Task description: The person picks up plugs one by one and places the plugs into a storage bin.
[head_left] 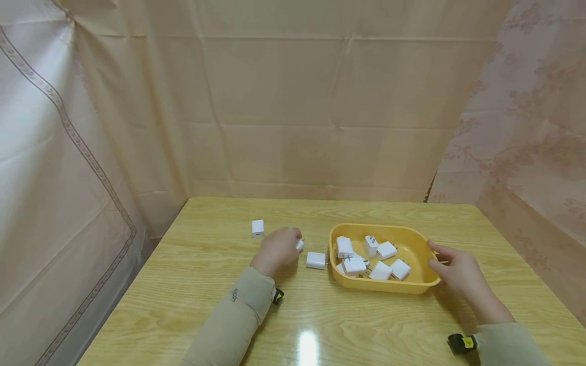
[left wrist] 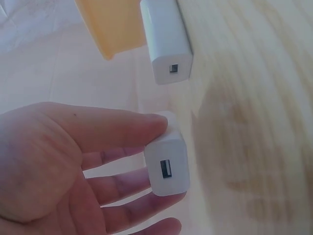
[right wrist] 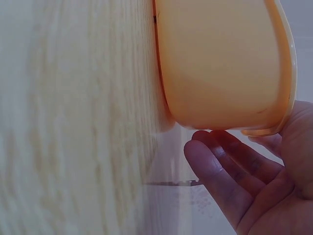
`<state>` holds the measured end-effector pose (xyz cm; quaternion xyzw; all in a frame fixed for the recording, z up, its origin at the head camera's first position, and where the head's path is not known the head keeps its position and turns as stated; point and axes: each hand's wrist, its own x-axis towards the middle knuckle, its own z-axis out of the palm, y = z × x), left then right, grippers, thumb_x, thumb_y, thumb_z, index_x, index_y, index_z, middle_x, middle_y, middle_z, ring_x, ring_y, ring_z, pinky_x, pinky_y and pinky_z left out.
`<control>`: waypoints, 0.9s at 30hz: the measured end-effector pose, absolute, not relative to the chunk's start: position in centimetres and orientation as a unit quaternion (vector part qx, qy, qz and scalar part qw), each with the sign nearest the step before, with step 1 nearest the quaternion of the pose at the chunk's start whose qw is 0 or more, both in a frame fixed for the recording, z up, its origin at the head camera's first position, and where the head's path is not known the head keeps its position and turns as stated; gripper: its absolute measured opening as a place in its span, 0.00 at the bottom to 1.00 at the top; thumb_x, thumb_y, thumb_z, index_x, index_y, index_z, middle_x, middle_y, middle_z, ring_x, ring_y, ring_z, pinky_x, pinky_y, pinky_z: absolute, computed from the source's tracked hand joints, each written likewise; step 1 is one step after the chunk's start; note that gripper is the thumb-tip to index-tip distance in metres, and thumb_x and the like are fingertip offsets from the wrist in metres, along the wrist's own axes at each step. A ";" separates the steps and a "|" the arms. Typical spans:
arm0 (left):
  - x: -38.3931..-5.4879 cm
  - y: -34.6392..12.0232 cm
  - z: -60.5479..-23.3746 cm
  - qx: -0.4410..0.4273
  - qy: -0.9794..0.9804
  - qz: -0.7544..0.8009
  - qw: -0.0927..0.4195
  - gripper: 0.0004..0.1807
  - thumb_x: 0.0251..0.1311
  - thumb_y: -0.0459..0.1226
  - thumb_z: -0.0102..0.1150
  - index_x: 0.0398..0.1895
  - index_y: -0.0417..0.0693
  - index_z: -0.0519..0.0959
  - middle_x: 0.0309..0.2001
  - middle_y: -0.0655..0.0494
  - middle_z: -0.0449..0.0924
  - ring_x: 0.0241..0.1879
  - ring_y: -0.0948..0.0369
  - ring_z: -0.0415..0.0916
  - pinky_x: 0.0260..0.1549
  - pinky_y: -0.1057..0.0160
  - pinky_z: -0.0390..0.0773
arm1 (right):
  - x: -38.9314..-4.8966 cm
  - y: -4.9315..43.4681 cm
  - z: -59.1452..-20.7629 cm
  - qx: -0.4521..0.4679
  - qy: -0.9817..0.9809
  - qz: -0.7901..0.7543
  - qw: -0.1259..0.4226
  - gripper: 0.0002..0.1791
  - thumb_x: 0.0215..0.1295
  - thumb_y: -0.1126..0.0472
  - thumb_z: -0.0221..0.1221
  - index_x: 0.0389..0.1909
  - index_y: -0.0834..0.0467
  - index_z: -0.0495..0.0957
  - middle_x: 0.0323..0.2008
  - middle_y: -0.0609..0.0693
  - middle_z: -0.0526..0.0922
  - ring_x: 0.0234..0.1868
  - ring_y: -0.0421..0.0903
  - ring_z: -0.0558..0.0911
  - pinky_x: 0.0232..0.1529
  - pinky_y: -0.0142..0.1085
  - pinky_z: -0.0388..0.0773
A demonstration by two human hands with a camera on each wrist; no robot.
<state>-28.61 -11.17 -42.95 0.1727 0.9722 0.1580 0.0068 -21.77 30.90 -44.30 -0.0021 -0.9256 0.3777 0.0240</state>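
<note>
My left hand (head_left: 278, 250) pinches a white USB charger (left wrist: 167, 164) between thumb and fingers, just above the wooden table; its USB port faces the left wrist camera. Another white charger (head_left: 316, 260) lies on the table between that hand and a yellow plastic basket (head_left: 384, 287), prongs toward the basket. Farther back on the left lies one more charger (head_left: 258, 228). Several chargers (head_left: 354, 265) sit jumbled inside the basket, mostly in its left and middle parts. At the basket's right end, my right hand (head_left: 460, 272) grips the rim, thumb over it and fingers against the outer wall (right wrist: 225, 68).
The wood-grain table (head_left: 192, 305) ends at a back edge before a beige cloth curtain (head_left: 284, 101). Patterned cloth hangs on the right side, and pale cloth with a trim band (head_left: 91, 157) hangs on the left. Light glares off the table's front.
</note>
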 end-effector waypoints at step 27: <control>-27.8 -11.1 -41.6 0.177 0.946 0.270 0.018 0.19 0.67 0.34 0.62 0.61 0.40 0.80 0.58 0.46 0.80 0.57 0.51 0.78 0.57 0.51 0.77 | -21.6 30.9 -44.7 -0.002 -0.918 0.397 0.023 0.33 0.71 0.62 0.57 0.75 0.65 0.63 0.54 0.76 0.77 0.34 0.49 0.82 0.25 0.40 0.83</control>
